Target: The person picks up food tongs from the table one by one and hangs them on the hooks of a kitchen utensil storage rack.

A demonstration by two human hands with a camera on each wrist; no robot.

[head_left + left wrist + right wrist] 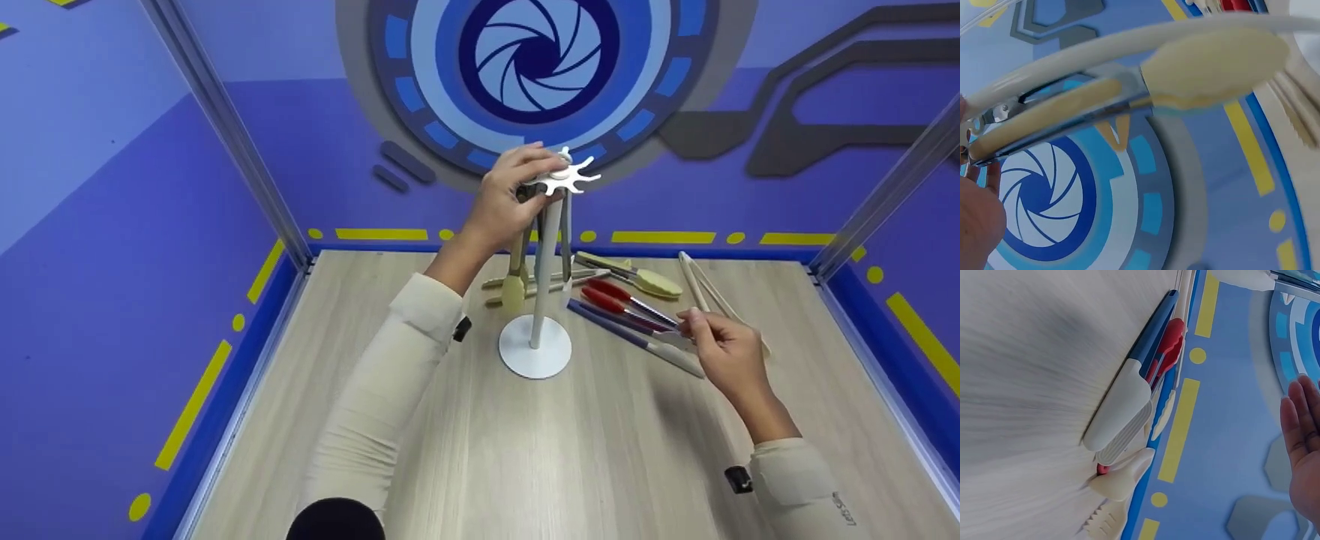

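My left hand grips the white hooked top of an upright stand, thumb below and fingers over it. Under that hand hang tongs with pale yellow heads, also large in the left wrist view. Another grey pair of tongs hangs behind the white pole. My right hand hovers over the tongs lying on the right. In the right wrist view its fingers are straight, with nothing seen in them.
Blue-handled tongs, red tongs, yellow-headed tongs and long cream tongs lie right of the stand's round base. Beige tongs lie behind the pole. Printed panels with metal corner posts enclose the wooden table.
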